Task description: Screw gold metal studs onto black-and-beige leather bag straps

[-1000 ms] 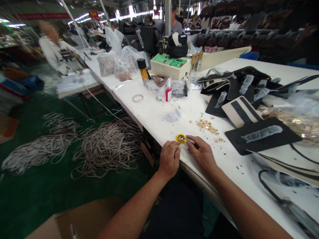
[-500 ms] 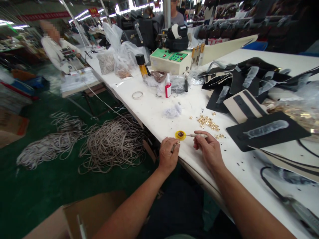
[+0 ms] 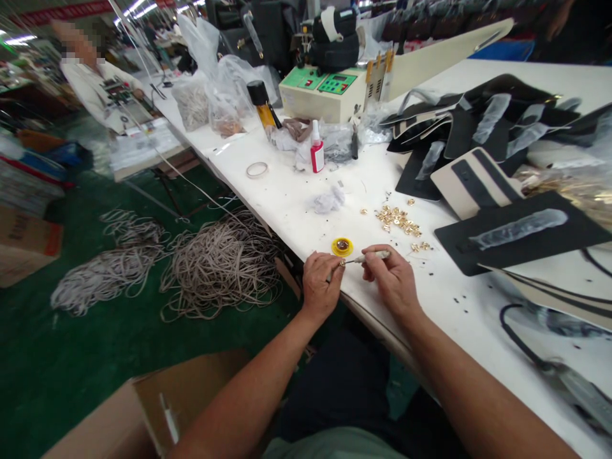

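Note:
Over the table's near edge, my left hand [image 3: 321,284] pinches a small gold metal fitting [image 3: 342,262] between thumb and forefinger. My right hand [image 3: 393,278] is closed around the pale handle of a thin pointed tool [image 3: 375,255], like an awl. Its tip meets the fitting, or comes very close to it. Just beyond the fingertips sits a small round yellow dish [image 3: 342,247] with dark amber liquid in it. A loose pile of similar gold fittings [image 3: 398,219] lies farther back, to the right of the dish.
A red bottle with white nozzle [image 3: 317,148], crumpled white material [image 3: 329,199] and a cream machine [image 3: 322,95] stand farther back. Black panels [image 3: 521,233] and a corded tool [image 3: 568,389] occupy the right. Cord heaps [image 3: 220,264] and an open carton [image 3: 143,408] are at left.
My right hand has drawn the tool's tip out of the yellow dish and brought it left to the fitting in my left hand. The view has tilted down slightly.

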A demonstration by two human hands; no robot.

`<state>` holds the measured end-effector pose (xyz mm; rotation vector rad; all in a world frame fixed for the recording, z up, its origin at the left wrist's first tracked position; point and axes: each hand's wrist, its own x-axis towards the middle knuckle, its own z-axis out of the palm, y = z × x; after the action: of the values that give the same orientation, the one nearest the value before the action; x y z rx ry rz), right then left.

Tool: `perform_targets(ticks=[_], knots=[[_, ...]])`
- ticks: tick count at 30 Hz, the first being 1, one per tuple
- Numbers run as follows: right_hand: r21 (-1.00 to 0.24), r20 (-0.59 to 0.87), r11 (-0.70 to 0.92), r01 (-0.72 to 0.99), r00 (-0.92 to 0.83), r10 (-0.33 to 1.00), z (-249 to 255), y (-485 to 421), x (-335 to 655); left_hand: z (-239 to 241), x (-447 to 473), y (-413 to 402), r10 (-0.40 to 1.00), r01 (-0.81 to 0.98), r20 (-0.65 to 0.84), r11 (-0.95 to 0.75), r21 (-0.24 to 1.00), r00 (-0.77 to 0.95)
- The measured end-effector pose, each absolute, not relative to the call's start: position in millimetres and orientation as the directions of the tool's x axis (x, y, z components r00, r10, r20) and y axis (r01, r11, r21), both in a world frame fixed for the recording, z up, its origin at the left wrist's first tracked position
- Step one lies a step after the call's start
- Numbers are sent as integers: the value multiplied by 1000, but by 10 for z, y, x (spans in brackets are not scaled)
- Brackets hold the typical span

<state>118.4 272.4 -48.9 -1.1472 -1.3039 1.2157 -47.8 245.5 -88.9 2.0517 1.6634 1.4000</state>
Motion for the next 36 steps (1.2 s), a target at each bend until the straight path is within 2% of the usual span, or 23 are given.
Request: perform_targets(ticks=[18,26,30,36], knots=[[-975,89,100,197,-64,994,-521,2724,1167,-925,-491,2453,825,689,562,-376,619,-54],[-865,306,337,371,-143,941,-522,2689,1141,-912,-494,2452,824,719,565,-374,586,-32],[-912,180,212,351,-122,976,-516,2713,1161,-874,-496,2437,837,740,547,-374,559,10],[-965,46,73,251,-112,993,-494,2748,1218,-830,-504,2421,845,714,536,-376,590,2]])
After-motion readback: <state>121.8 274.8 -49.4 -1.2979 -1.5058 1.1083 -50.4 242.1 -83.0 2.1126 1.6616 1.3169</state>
